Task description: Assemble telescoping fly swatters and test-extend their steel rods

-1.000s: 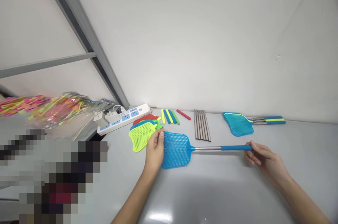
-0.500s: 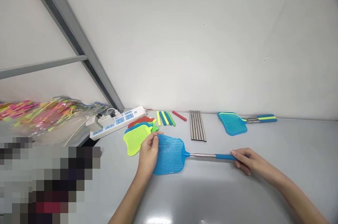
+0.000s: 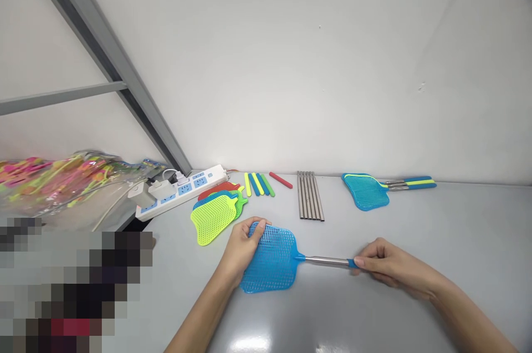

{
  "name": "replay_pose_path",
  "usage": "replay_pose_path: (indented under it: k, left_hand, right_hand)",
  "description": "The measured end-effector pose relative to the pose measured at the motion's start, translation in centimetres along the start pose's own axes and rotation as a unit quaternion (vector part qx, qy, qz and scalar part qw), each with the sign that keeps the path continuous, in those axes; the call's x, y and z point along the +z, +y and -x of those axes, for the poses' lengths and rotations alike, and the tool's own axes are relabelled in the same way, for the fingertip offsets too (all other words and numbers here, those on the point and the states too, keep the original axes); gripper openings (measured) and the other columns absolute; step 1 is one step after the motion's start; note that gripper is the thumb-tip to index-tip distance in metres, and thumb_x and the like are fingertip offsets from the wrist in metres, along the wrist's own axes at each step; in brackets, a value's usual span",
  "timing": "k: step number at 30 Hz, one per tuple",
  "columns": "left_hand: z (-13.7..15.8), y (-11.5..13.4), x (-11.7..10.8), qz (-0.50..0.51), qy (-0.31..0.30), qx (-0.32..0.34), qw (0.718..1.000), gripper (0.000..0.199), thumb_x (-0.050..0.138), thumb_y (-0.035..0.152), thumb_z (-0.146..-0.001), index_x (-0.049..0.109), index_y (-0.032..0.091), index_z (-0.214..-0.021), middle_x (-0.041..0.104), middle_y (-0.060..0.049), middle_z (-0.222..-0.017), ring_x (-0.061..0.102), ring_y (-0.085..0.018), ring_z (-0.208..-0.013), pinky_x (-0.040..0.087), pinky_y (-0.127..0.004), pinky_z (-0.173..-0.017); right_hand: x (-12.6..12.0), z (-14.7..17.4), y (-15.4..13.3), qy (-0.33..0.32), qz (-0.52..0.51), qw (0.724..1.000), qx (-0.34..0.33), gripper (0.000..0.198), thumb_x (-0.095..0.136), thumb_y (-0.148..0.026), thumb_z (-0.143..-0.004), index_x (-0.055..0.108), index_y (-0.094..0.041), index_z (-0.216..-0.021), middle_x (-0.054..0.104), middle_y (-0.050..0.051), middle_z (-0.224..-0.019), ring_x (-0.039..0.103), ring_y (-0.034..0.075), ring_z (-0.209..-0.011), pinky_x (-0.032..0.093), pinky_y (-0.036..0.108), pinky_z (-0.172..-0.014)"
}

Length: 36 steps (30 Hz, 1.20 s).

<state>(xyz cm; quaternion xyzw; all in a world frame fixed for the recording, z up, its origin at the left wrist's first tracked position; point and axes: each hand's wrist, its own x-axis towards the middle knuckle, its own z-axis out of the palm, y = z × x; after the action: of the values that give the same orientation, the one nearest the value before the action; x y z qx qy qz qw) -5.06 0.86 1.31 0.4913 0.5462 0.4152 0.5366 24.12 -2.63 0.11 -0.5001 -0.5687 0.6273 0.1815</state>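
My left hand [image 3: 244,247] grips the upper left edge of a blue fly swatter [image 3: 274,261], its thumb on the mesh head. The swatter's metal rod [image 3: 326,260] points right, into a blue grip sleeve [image 3: 352,263]. Around that sleeve my right hand [image 3: 390,265] is closed, thumb on top, and it covers most of the sleeve. Loose swatter heads lie overlapped beyond my left hand, a yellow-green head [image 3: 214,219] on top of blue, red and green ones.
Several coloured sleeves [image 3: 258,184] and a red sleeve [image 3: 280,180] lie near the wall. Metal tubes [image 3: 308,195] form a row beside them. Swatters with handles [image 3: 368,192] are stacked at right. A power strip [image 3: 183,191] and bagged colourful items [image 3: 75,175] are at left.
The swatter has come slightly nearer and to the right. My right hand has slid left along the sleeve, closer to the rod, and now covers more of it.
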Motion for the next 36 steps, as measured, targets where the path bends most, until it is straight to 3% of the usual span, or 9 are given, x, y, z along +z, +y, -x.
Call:
replay_pose_path:
  k: [7, 15, 25, 28, 30, 33, 36]
  left_hand:
    - [-0.2, -0.8, 0.4, -0.049, 0.025, -0.008, 0.998, 0.033, 0.052, 0.041, -0.070, 0.062, 0.012, -0.084, 0.058, -0.002, -0.061, 0.051, -0.014, -0.057, 0.040, -0.023, -0.053]
    - [0.0, -0.5, 0.3, 0.058, -0.029, -0.086, 0.994, 0.035, 0.053, 0.043, -0.070, 0.056, 0.013, -0.087, 0.057, -0.001, -0.060, 0.051, -0.013, -0.053, 0.041, -0.024, -0.052]
    - [0.1, -0.2, 0.2, 0.009, -0.019, -0.061, 0.998, 0.035, 0.051, 0.044, -0.071, 0.058, 0.013, -0.086, 0.056, 0.000, -0.061, 0.051, -0.012, -0.054, 0.040, -0.023, -0.052]
    - [0.0, 0.0, 0.3, -0.020, 0.003, -0.047, 0.999, 0.035, 0.052, 0.044, -0.070, 0.059, 0.013, -0.085, 0.059, -0.001, -0.063, 0.054, -0.013, -0.057, 0.042, -0.024, -0.054]
    - [-0.1, 0.1, 0.3, -0.033, 0.029, -0.021, 0.999, 0.033, 0.054, 0.042, -0.069, 0.060, 0.013, -0.085, 0.063, -0.005, -0.074, 0.058, -0.017, -0.070, 0.044, -0.028, -0.065]
    - [-0.5, 0.3, 0.2, -0.038, 0.104, 0.048, 0.993, 0.032, 0.060, 0.036, -0.064, 0.058, 0.015, -0.088, 0.062, -0.009, -0.096, 0.053, -0.022, -0.098, 0.039, -0.033, -0.084]
    - [-0.8, 0.4, 0.0, -0.048, 0.180, 0.083, 0.979, 0.036, 0.062, 0.033, -0.063, 0.055, 0.017, -0.094, 0.057, -0.010, -0.109, 0.051, -0.023, -0.102, 0.041, -0.036, -0.084]
  right_hand:
    - [0.1, -0.3, 0.4, 0.000, -0.013, 1.000, 0.011, 0.038, 0.050, -0.045, -0.073, 0.065, -0.010, -0.067, 0.028, -0.007, -0.037, 0.016, 0.004, -0.036, 0.009, 0.025, -0.040]
    - [-0.5, -0.6, 0.8, -0.016, -0.084, 0.996, 0.019, 0.037, 0.054, -0.042, -0.072, 0.065, -0.008, -0.066, 0.028, -0.007, -0.035, 0.017, 0.004, -0.035, 0.009, 0.024, -0.040]
    - [-0.6, -0.4, 0.1, -0.014, -0.077, 0.997, 0.018, 0.036, 0.054, -0.041, -0.072, 0.066, -0.007, -0.067, 0.027, -0.007, -0.035, 0.017, 0.004, -0.037, 0.008, 0.025, -0.041]
    - [-0.5, -0.5, 0.2, -0.008, -0.075, 0.997, 0.019, 0.036, 0.055, -0.040, -0.072, 0.066, -0.007, -0.067, 0.027, -0.007, -0.035, 0.018, 0.004, -0.037, 0.009, 0.025, -0.041]
    - [-0.4, -0.6, 0.2, -0.006, -0.069, 0.997, 0.014, 0.036, 0.054, -0.042, -0.072, 0.066, -0.007, -0.067, 0.028, -0.007, -0.035, 0.018, 0.004, -0.037, 0.009, 0.025, -0.041]
    - [-0.3, -0.6, 0.3, -0.010, -0.068, 0.998, 0.008, 0.038, 0.053, -0.043, -0.073, 0.066, -0.008, -0.070, 0.029, -0.007, -0.036, 0.018, 0.004, -0.037, 0.010, 0.024, -0.041]
    - [-0.3, -0.6, 0.3, -0.019, -0.074, 0.997, 0.006, 0.037, 0.052, -0.042, -0.073, 0.066, -0.008, -0.073, 0.030, -0.007, -0.037, 0.018, 0.004, -0.037, 0.010, 0.024, -0.041]
